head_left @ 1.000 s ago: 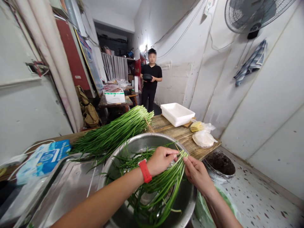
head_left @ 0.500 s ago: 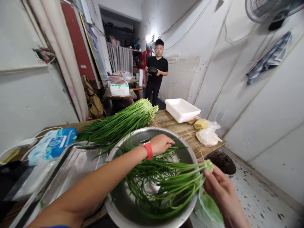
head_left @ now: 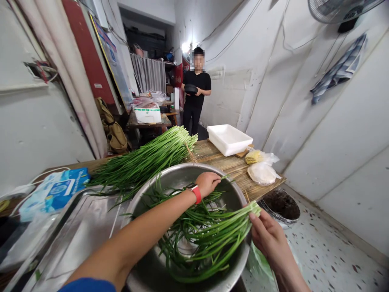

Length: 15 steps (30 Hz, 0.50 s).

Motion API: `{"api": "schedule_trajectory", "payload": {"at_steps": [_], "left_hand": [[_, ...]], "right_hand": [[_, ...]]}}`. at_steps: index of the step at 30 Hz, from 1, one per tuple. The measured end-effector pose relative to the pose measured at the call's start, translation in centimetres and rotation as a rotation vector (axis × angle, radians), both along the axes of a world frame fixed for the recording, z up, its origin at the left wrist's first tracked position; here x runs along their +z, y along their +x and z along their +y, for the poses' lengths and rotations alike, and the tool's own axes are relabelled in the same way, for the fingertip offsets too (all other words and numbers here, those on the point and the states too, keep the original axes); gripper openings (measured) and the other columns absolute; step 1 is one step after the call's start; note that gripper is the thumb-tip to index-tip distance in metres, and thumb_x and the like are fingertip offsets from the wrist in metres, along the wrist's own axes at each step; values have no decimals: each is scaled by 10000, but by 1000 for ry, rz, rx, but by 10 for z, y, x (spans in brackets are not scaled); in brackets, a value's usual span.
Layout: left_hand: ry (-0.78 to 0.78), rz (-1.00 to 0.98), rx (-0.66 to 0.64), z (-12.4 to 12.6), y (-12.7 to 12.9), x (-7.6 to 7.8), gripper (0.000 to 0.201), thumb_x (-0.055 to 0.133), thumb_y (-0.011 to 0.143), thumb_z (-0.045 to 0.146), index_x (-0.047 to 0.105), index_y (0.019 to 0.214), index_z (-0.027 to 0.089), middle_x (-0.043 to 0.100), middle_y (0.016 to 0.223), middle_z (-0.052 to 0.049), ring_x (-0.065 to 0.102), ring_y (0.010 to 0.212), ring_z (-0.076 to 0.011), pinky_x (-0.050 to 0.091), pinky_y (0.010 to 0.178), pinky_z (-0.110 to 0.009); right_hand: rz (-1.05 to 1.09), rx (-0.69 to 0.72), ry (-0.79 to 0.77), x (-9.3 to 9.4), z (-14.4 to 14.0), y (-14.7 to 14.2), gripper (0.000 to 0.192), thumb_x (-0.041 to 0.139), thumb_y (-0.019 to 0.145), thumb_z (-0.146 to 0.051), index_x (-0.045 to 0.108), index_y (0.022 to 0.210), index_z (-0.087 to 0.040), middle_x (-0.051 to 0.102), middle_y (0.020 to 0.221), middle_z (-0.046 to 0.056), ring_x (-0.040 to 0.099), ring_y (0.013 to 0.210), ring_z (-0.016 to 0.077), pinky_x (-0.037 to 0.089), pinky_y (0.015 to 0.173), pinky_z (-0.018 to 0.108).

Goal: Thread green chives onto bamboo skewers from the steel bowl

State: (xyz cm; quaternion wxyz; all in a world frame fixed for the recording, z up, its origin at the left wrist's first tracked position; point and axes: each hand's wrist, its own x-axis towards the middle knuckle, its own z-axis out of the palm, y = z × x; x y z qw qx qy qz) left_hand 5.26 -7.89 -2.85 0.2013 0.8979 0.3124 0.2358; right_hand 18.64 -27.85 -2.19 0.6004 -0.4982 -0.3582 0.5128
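A big steel bowl [head_left: 179, 174] holds loose green chive stalks. My right hand [head_left: 269, 237] grips a bundle of chives [head_left: 219, 233] by its pale cut ends at the bowl's right rim, with the leaves fanning back over the bowl. My left hand [head_left: 208, 182], a red watch band on its wrist, reaches to the far side of the bowl with its fingers closed on a few stalks there. A long heap of chives [head_left: 146, 160] lies on the wooden table behind the bowl.
A steel tray [head_left: 82, 231] sits left of the bowl, beside a blue packet [head_left: 57, 190]. A white tub [head_left: 229, 140] and bagged food [head_left: 261, 172] are on the table's far right. A dark bucket [head_left: 281, 207] stands on the floor. A person in black holding a dark bowl [head_left: 196, 91] stands in the passage.
The hands, together on one bundle a second ago, have parted. My right hand drew the bundle to the bowl's right rim; my left hand reached to the far side of the bowl.
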Motion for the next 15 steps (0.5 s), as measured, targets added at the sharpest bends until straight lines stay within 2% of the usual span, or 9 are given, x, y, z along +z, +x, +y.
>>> {"api": "schedule_trajectory", "payload": {"at_steps": [3, 6, 10, 15], "left_hand": [[-359, -303, -45, -18, -12, 31, 294, 471, 801, 345, 645, 901, 130, 629, 723, -51, 535, 613, -121, 416, 611, -243], [-612, -436, -57, -41, -22, 53, 291, 528, 758, 355, 650, 817, 97, 575, 637, -29, 436, 490, -70, 350, 491, -204], [-752, -540, -86, -61, -28, 64, 267, 553, 741, 324, 642, 791, 78, 571, 693, -46, 395, 487, -50, 290, 459, -194], [-784, -605, -101, -66, -27, 70, 266, 561, 740, 288, 640, 871, 71, 600, 795, -80, 393, 506, -47, 286, 476, -204]], "right_hand": [[-74, 63, 41, 12, 16, -2, 436, 540, 775, -455, 471, 1066, -138, 211, 440, -110, 149, 352, 13, 120, 321, 126], [-144, 130, 112, 21, 29, -9, 422, 516, 790, -457, 469, 1055, -133, 213, 440, -112, 161, 348, 14, 139, 316, 123], [-187, 195, 170, 28, 37, -17, 451, 517, 776, -483, 478, 1053, -129, 237, 445, -109, 167, 349, 14, 157, 309, 120], [-199, 228, 150, 34, 39, -20, 498, 501, 766, -518, 470, 1076, -130, 238, 424, -115, 167, 327, 15, 165, 299, 122]]}}
